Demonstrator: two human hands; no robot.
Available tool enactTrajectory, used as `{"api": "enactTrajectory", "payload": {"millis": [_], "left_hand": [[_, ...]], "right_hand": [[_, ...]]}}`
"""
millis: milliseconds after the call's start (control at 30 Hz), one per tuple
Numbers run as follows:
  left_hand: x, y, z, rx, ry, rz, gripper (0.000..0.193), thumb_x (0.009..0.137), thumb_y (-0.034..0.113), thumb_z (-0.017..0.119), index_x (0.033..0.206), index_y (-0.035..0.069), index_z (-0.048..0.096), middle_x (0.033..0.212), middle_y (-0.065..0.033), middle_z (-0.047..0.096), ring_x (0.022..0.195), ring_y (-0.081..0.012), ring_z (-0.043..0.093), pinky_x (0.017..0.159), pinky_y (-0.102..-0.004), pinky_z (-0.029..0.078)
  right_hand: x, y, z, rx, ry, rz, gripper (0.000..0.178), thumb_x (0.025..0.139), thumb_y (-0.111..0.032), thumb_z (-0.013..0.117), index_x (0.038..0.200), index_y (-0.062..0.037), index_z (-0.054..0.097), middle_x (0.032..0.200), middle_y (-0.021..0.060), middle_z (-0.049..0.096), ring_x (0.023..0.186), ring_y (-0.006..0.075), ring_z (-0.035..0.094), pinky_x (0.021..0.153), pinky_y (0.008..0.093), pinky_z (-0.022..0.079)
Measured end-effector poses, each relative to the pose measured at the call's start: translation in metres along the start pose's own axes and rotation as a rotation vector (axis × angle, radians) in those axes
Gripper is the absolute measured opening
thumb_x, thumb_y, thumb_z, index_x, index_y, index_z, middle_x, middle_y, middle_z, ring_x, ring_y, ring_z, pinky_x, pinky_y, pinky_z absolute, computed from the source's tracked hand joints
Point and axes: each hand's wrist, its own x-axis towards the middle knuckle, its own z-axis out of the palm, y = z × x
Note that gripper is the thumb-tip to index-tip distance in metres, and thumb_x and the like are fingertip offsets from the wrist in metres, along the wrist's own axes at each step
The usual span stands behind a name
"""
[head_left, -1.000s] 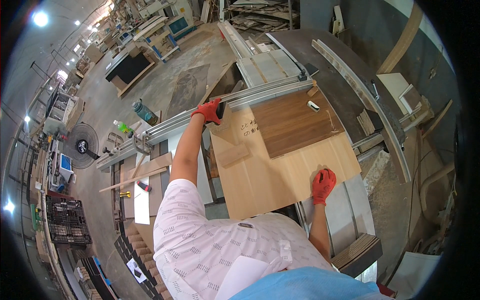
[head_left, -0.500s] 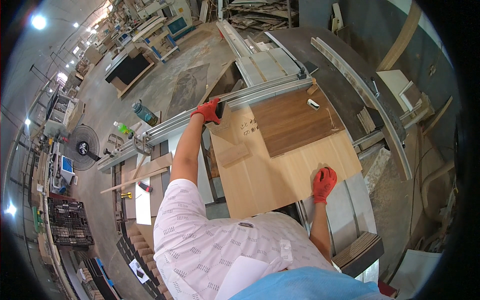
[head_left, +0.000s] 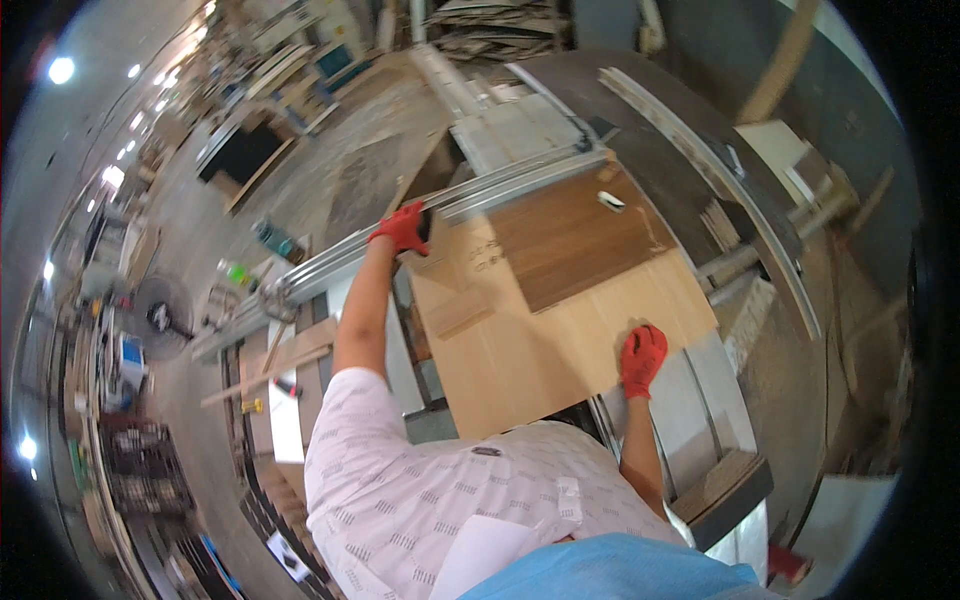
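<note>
My left hand (head_left: 403,230), in a red glove, is closed round a dark block (head_left: 426,224) at the metal fence (head_left: 340,248). My right hand (head_left: 643,358), also red-gloved, rests curled like a fist at the near right edge of a light wood board (head_left: 560,360); anything inside it is hidden. On that board, against the fence, lies a dark brown wood panel (head_left: 575,240) with a small white object (head_left: 611,202) on it. A small light wood block (head_left: 458,314) sits on the board's left part, close to handwritten marks.
A metal table surface (head_left: 690,400) extends at right, with a stack of dark-edged strips (head_left: 720,495) near me. Wooden strips (head_left: 290,365) lie at left. Beyond the fence stand a blue bottle (head_left: 278,242), a green-capped bottle (head_left: 238,273) and a floor fan (head_left: 163,308).
The whole view has shifted slightly and blurred as my head moves. Both hands keep their places on the board and fence; nothing is visibly taken or let go.
</note>
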Motion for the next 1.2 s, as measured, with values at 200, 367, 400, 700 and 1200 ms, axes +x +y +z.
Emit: {"api": "enactTrajectory", "payload": {"millis": [200, 367, 400, 700, 1200], "left_hand": [[-0.011, 0.038, 0.035, -0.004, 0.587, 0.402, 0.122, 0.061, 0.048, 0.098, 0.156, -0.006, 0.045, 0.155, -0.0308, 0.053, 0.145, -0.0456, 0.049, 0.123, -0.0521, 0.039], [-0.084, 0.116, 0.106, -0.122, 0.420, 0.331, 0.120, 0.062, 0.039, 0.100, 0.159, -0.001, 0.042, 0.159, -0.0302, 0.046, 0.150, -0.0475, 0.039, 0.123, -0.0560, 0.036], [-0.090, 0.139, 0.122, -0.205, 0.367, 0.402, 0.117, 0.063, 0.036, 0.099, 0.159, 0.001, 0.042, 0.160, -0.0307, 0.044, 0.151, -0.0481, 0.038, 0.123, -0.0562, 0.035], [-0.141, 0.255, 0.158, -0.134, 0.079, 0.614, 0.102, 0.072, 0.031, 0.092, 0.161, 0.017, 0.042, 0.167, -0.0285, 0.031, 0.156, -0.0443, 0.029, 0.125, -0.0625, 0.023], [-0.091, 0.258, 0.153, -0.230, 0.116, 0.649, 0.087, 0.082, 0.036, 0.086, 0.157, 0.016, 0.046, 0.162, -0.0226, 0.039, 0.153, -0.0387, 0.033, 0.124, -0.0607, 0.021]], "right_hand": [[0.003, 0.010, -0.005, 0.100, 0.009, -0.078, 0.007, 0.079, -0.011, 0.071, 0.084, -0.0072, 0.069, 0.098, 0.0180, 0.071, 0.098, 0.0396, 0.067, 0.085, 0.0508, 0.054], [0.015, -0.051, -0.106, 0.275, -0.234, 0.419, 0.039, 0.093, -0.027, 0.070, 0.128, -0.0092, 0.066, 0.121, 0.0135, 0.070, 0.115, 0.0340, 0.066, 0.097, 0.0439, 0.054], [0.016, -0.055, -0.137, 0.212, -0.122, 0.421, 0.038, 0.092, -0.027, 0.072, 0.126, -0.0104, 0.067, 0.120, 0.0124, 0.071, 0.114, 0.0337, 0.067, 0.097, 0.0446, 0.053], [-0.087, -0.031, -0.353, -0.924, 0.439, 0.706, 0.047, 0.078, -0.035, 0.086, 0.115, -0.0109, 0.068, 0.112, 0.0167, 0.072, 0.101, 0.0413, 0.068, 0.086, 0.0504, 0.054], [-0.081, -0.073, -0.359, -0.438, 0.400, 0.877, 0.074, 0.079, -0.029, 0.089, 0.142, -0.0073, 0.056, 0.125, 0.0187, 0.069, 0.113, 0.0343, 0.067, 0.097, 0.0434, 0.053]]}}
